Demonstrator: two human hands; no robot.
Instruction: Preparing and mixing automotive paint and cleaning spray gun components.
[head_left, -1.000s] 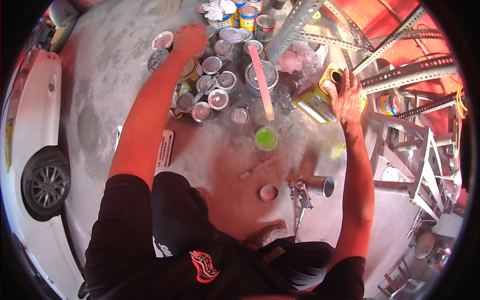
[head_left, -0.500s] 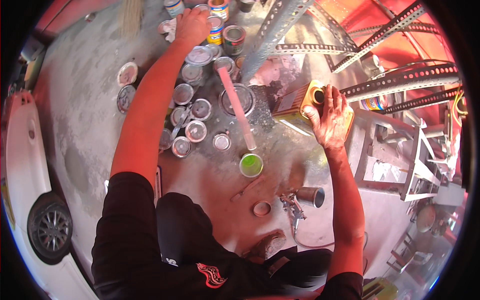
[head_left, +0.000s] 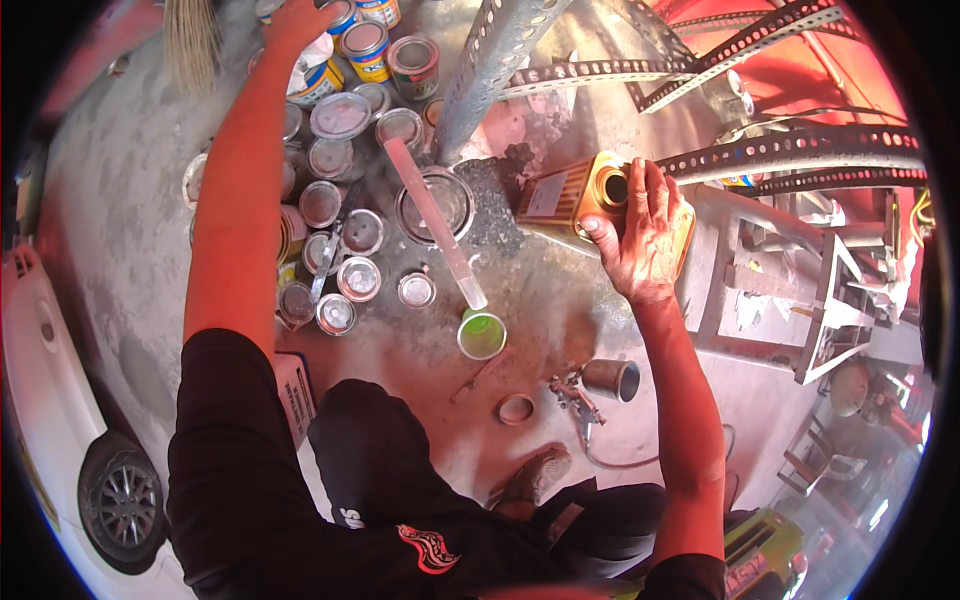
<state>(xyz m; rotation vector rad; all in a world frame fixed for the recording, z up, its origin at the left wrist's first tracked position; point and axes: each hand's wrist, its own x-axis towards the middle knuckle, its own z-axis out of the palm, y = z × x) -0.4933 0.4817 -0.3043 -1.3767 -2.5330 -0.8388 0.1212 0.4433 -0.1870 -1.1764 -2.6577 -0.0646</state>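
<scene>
My left hand (head_left: 298, 22) reaches to the far paint cans at the upper edge. Its fingertips are cut off, so its grip is unclear. Beside it, a crumpled white rag (head_left: 313, 62) lies against a blue-and-yellow paint can (head_left: 366, 50). Fingers spread, my right hand (head_left: 645, 235) rests on top of a yellow rectangular metal tin (head_left: 550, 198), next to its round opening. Between my arms, a clear cup (head_left: 482, 334) contains green liquid. A long pinkish translucent strip (head_left: 432, 220) runs from near a small can, over a large round lid (head_left: 410, 212), to the cup.
Several lidded cans (head_left: 362, 231) crowd the floor by my left arm. A spray gun (head_left: 580, 392) with a hose and a small ring-shaped lid (head_left: 515, 409) lie nearer me. Perforated metal rack bars (head_left: 800, 155) rise at right. A white car (head_left: 50, 370) stands at left, a broom (head_left: 190, 50) behind.
The view has shifted, so most things sit further left. My left hand has moved away toward the upper left among the cans. My right hand stays on the tin.
</scene>
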